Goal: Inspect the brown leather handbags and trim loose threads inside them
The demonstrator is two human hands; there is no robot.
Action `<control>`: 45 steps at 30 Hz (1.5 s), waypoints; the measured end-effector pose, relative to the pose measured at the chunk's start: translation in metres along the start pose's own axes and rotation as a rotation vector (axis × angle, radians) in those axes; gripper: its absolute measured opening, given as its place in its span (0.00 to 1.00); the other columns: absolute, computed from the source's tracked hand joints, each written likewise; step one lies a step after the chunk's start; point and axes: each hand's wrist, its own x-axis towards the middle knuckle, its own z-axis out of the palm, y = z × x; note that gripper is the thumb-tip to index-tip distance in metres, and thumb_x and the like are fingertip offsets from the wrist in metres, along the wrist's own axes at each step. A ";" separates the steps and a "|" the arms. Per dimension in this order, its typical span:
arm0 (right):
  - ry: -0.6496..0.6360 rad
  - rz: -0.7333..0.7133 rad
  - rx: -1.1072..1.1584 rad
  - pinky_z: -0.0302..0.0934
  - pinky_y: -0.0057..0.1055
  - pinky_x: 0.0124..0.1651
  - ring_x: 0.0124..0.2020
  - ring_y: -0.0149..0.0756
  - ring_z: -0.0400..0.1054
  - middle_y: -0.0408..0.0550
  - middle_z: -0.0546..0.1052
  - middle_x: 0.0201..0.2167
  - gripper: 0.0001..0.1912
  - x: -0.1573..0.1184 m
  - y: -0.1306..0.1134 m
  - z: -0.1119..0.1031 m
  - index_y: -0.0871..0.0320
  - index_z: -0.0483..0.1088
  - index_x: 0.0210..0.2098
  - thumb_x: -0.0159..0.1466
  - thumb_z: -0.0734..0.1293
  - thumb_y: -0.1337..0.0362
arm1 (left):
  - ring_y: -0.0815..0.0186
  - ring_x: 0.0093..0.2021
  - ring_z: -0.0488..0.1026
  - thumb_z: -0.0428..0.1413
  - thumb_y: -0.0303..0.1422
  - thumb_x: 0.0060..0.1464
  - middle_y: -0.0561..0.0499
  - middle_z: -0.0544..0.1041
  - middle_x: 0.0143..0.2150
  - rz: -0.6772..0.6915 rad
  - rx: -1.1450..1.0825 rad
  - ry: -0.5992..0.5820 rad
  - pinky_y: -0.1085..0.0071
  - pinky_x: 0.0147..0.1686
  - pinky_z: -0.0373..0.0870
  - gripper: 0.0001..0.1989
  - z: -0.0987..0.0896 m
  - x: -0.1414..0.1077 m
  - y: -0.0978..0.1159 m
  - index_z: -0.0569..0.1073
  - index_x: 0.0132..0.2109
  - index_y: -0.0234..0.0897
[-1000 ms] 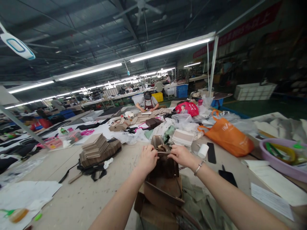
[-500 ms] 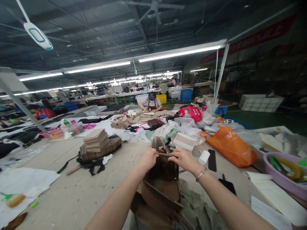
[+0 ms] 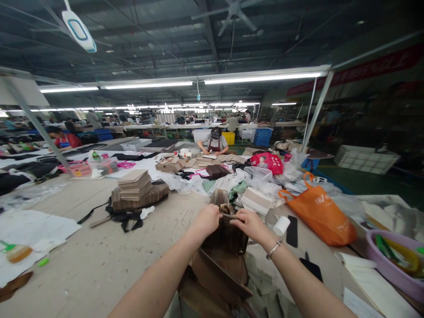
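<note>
My left hand [image 3: 209, 221] and right hand [image 3: 251, 225] pinch the top edge of the brown bag [image 3: 225, 238], apparently to keep it taut between them. It stands before me at the worktop [image 3: 115, 260], dark and slightly shiny, a paler panel slanting below.

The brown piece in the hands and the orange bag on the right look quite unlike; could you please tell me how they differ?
Colour: the brown piece is dark, while the orange bag is bright. Markings: the orange bag bears pale lettering; none can be made out on the brown piece. Handling: the left hand and right hand pinch the brown piece at its upper edge, while neither touches the orange bag.
</note>
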 end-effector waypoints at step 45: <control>-0.123 0.033 -0.559 0.57 0.28 0.33 0.34 0.36 0.68 0.47 0.74 0.32 0.16 0.030 -0.036 0.006 0.55 0.74 0.30 0.65 0.60 0.54 | 0.66 0.43 0.68 0.56 0.28 0.49 0.49 0.71 0.43 -0.038 -0.242 0.162 0.71 0.44 0.65 0.13 -0.005 -0.010 -0.016 0.66 0.43 0.36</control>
